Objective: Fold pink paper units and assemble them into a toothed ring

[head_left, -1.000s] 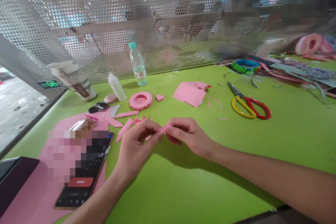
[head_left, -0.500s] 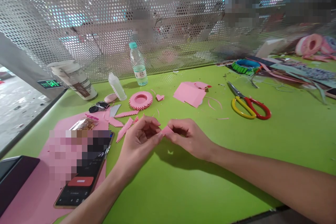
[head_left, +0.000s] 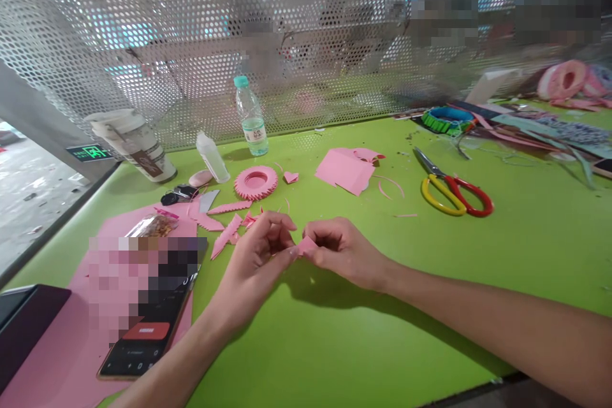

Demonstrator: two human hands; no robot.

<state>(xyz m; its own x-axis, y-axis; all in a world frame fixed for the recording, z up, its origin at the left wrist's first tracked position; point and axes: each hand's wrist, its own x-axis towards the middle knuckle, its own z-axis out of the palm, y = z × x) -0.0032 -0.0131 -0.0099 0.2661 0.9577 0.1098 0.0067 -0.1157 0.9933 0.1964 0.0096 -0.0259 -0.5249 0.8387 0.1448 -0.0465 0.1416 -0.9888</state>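
A small piece of pink paper [head_left: 306, 245] is pinched between my two hands, just above the green table. My left hand [head_left: 266, 247] grips its left edge with thumb and fingertips. On the other side, my right hand [head_left: 340, 248] has its thumb and curled fingers closed on the paper. Pink cut strips [head_left: 226, 237] lie beside my left hand. Beyond the hands rest a round pink pleated piece [head_left: 255, 183], a pink paper heart [head_left: 291, 177] and a larger pink sheet [head_left: 346, 169].
Scissors [head_left: 452, 188] lie to the right. Behind stand a water bottle [head_left: 253, 124], a glue bottle [head_left: 213, 158] and a lidded cup [head_left: 136, 145]. A phone [head_left: 153, 312] rests on pink paper at left. A perforated screen [head_left: 306, 44] borders the table's back.
The small pink paper between my fingers has shifted slightly right and tilted. My hands stay in nearly the same place, both still gripping it.
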